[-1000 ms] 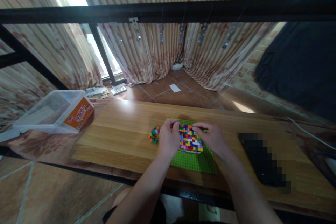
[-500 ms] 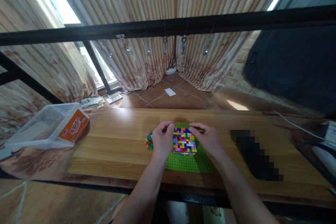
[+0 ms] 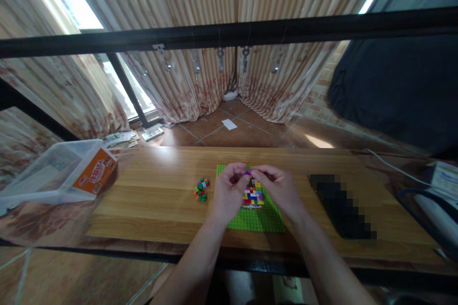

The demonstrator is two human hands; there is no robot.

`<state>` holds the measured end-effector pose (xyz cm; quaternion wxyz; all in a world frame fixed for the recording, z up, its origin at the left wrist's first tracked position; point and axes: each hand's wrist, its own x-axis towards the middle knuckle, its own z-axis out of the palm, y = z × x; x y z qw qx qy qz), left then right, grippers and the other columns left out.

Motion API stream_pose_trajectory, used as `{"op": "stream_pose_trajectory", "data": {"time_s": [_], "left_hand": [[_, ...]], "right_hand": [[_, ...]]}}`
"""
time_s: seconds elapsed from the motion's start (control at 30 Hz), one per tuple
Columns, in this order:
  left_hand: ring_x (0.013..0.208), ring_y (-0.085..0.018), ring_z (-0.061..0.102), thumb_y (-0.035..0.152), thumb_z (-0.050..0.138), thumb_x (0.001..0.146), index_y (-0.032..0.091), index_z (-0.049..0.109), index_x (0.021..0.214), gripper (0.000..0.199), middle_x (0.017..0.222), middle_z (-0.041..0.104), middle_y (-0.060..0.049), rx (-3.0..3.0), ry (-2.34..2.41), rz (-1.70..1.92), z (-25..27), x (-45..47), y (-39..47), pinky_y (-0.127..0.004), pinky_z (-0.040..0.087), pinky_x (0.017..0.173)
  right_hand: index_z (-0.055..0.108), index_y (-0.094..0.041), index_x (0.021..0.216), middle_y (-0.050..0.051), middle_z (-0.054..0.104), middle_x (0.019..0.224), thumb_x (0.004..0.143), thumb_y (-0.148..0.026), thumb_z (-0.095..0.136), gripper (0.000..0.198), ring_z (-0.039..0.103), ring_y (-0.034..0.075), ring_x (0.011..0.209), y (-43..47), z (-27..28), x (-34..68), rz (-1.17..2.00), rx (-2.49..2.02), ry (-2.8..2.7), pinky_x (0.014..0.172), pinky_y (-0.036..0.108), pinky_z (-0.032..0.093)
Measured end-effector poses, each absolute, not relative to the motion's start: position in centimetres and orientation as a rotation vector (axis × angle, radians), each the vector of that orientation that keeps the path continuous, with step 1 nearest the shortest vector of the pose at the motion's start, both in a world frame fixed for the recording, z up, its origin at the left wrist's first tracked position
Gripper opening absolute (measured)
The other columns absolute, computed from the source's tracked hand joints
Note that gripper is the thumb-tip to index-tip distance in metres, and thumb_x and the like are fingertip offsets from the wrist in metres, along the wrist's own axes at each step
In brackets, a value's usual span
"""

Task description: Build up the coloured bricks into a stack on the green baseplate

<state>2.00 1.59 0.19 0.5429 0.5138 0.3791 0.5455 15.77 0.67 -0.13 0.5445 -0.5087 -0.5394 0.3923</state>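
My left hand (image 3: 231,194) and my right hand (image 3: 279,188) meet above the far part of a block of multicoloured building bricks (image 3: 253,196). Fingers and thumbs are pinched together on both sides. Small purple and pink building bricks (image 3: 248,172) show between the fingertips; which hand grips which one is hard to make out. Under the block lies a green studded baseplate (image 3: 257,221). My hands cover much of the block's left, right and far sides. Left of the baseplate, a small pile of loose bricks (image 3: 201,189), mostly green and orange, rests on the wooden table (image 3: 153,190).
A clear plastic bin (image 3: 46,171) with an orange label stands left of the table. Toward the right lies a dark, pixelated object (image 3: 341,209). A black bar (image 3: 200,35) with hanging clips crosses beyond the table. A white cable (image 3: 397,168) runs at the right.
My hands have come together over the block from its two sides. The loose pile now shows fully beside my left hand. The whole view has shifted slightly.
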Motion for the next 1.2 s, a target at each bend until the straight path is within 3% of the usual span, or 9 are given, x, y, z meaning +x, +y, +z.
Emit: {"op": "stream_pose_trajectory", "data": {"time_s": [0.5,0.8,1.2], "left_hand": [[0.068,-0.012,0.058,0.019,0.067,0.071,0.019,0.062,0.089,0.019,0.077,0.065,-0.001,1.244,0.907,1.208,0.4,1.5,1.6,-0.024,0.045,0.067],[0.071,-0.011,0.059,0.019,0.066,0.071,0.016,0.066,0.086,0.016,0.078,0.066,-0.001,1.136,1.132,1.408,-0.5,0.1,3.0,-0.024,0.047,0.072],[0.072,-0.012,0.06,0.016,0.065,0.067,0.016,0.067,0.083,0.017,0.078,0.067,-0.002,1.016,1.265,1.391,-2.2,0.0,3.8,-0.027,0.048,0.075]], "right_hand": [[0.077,-0.021,0.075,0.003,0.072,0.069,0.068,-0.045,0.074,0.025,0.061,0.017,0.064,0.5,0.0,15.9,1.092,-1.201,-1.12,0.063,0.03,0.049],[0.077,-0.023,0.075,0.005,0.075,0.083,0.074,-0.042,0.069,0.02,0.067,0.022,0.08,1.3,-1.3,17.9,0.701,-1.48,-1.291,0.074,0.035,0.05],[0.076,-0.024,0.076,0.005,0.069,0.08,0.081,-0.04,0.06,0.023,0.062,0.019,0.073,2.1,-2.7,17.7,0.543,-1.515,-1.562,0.068,0.032,0.048]]}}
